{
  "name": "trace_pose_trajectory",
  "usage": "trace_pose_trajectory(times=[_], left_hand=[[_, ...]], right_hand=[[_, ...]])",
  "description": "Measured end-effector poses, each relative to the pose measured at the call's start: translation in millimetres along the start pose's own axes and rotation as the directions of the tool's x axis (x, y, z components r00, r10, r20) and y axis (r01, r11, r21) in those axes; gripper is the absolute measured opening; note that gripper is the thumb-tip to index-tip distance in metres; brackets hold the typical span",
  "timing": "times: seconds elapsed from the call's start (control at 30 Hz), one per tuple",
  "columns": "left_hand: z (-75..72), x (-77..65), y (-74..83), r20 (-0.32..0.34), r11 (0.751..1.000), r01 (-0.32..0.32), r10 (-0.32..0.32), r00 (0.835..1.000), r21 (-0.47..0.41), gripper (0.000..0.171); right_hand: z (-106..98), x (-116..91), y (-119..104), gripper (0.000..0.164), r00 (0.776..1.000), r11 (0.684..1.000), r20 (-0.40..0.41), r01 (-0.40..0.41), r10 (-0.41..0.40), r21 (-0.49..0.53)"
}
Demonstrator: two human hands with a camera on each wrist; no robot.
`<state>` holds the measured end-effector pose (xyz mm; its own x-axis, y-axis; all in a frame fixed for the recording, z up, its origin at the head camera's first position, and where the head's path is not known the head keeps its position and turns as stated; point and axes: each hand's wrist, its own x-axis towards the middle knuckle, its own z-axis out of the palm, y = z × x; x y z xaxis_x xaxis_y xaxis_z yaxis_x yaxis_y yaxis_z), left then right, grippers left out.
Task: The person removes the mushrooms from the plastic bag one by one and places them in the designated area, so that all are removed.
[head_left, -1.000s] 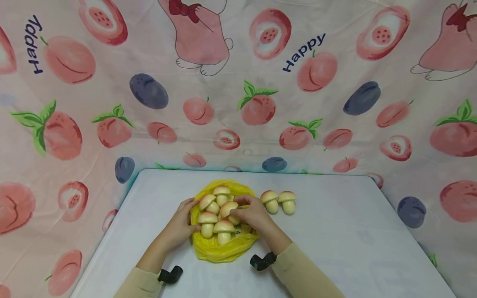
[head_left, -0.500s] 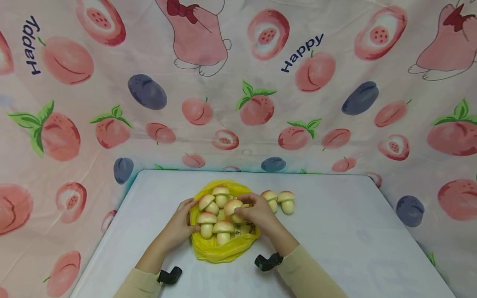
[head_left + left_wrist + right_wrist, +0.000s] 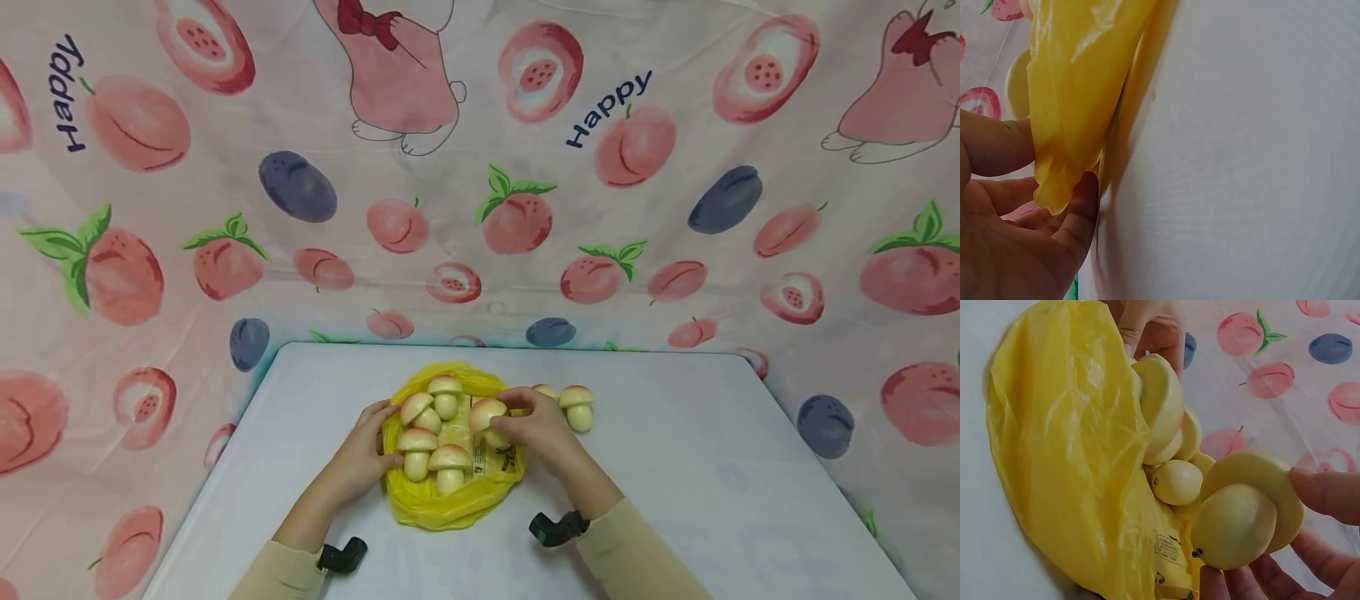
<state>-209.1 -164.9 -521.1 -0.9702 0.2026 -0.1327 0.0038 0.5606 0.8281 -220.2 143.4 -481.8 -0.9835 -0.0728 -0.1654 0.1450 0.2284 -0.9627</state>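
Observation:
A yellow plastic bag [image 3: 447, 512] lies spread on the table, its opening facing up. Several toy mushrooms [image 3: 417, 439] with reddish-topped caps and pale stems sit in it, mostly on the left side. My left hand [image 3: 362, 454] grips the bag's left edge, thumb and fingers on either side of the plastic [image 3: 1079, 100]. Over the bag's right side, my right hand [image 3: 546, 432] pinches one toy mushroom [image 3: 1241, 519] between thumb and fingers. In the right wrist view this mushroom's rounded stem end faces the camera, apart from the others.
Two more toy mushrooms [image 3: 578, 407] stand on the white table [image 3: 697, 475] right of the bag, one partly hidden behind my right hand. A fruit-printed cloth [image 3: 495, 275] hangs behind the table. Small black devices [image 3: 558, 529] are strapped to both wrists.
My right hand has drawn one mushroom rightward from the group inside the bag, uncovering printed plastic beneath. The left hand keeps its place on the bag's edge.

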Motion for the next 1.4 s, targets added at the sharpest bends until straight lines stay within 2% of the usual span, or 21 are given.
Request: trace_pose_trajectory(times=[0.63,0.87,1.23,1.4], left_hand=[[-0.1,0.2,-0.5,-0.004,1.0,-0.004,0.004,1.0,0.015,0.082],[0.7,0.2,-1.3,-0.006,1.0,-0.002,0.002,1.0,0.013,0.082],[0.9,0.3,-0.7,-0.004,1.0,-0.003,0.003,1.0,0.009,0.083],[1.1,-0.1,0.1,-0.008,1.0,0.002,-0.002,1.0,0.014,0.082]], right_hand=[[-38,-9,1,0.046,0.999,1.0,-0.033,-0.024,0.024,0.0],[-54,-13,-1,0.045,0.998,0.999,-0.06,-0.026,0.024,-0.03],[-82,-18,-1,0.052,0.994,0.998,-0.1,-0.056,0.053,-0.029],[-96,-22,-1,0.055,0.995,0.999,-0.096,-0.032,0.029,-0.028]])
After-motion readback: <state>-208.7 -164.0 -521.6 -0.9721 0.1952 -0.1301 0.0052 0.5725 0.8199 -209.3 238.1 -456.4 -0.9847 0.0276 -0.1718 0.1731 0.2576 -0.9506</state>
